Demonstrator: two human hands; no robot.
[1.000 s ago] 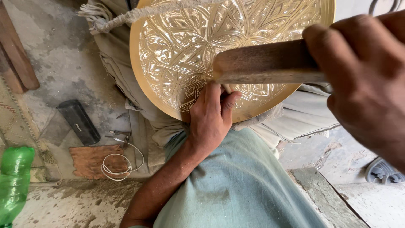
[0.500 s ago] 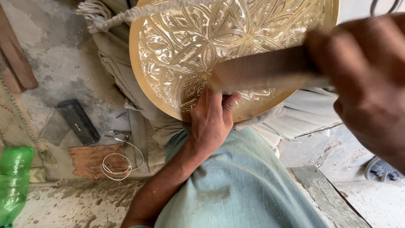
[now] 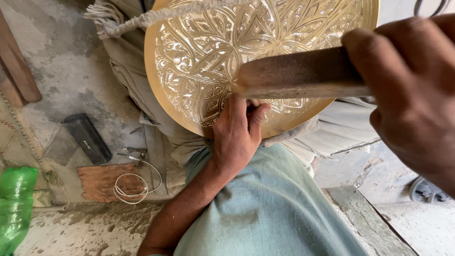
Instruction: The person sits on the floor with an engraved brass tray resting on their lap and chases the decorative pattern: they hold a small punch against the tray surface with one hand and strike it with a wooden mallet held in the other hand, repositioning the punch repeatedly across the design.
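A large round brass plate (image 3: 208,52) with an engraved floral pattern rests on my lap over beige cloth. My left hand (image 3: 235,137) grips at the plate's near rim, fingers curled around something small that I cannot make out. My right hand (image 3: 411,97) is close to the camera at the right, closed around a brown wooden handle (image 3: 298,73) that reaches left over the plate, its end just above my left hand.
A black rectangular box (image 3: 87,137) lies on the concrete floor at the left, with a coiled white cable (image 3: 135,187) on a brown board beside it. A green plastic bottle (image 3: 14,208) sits at the lower left. A frayed rope (image 3: 142,20) crosses the plate's top.
The wooden handle in my right hand has shifted slightly over the plate, first blurred in motion, now steady. My left hand stays at the plate's rim.
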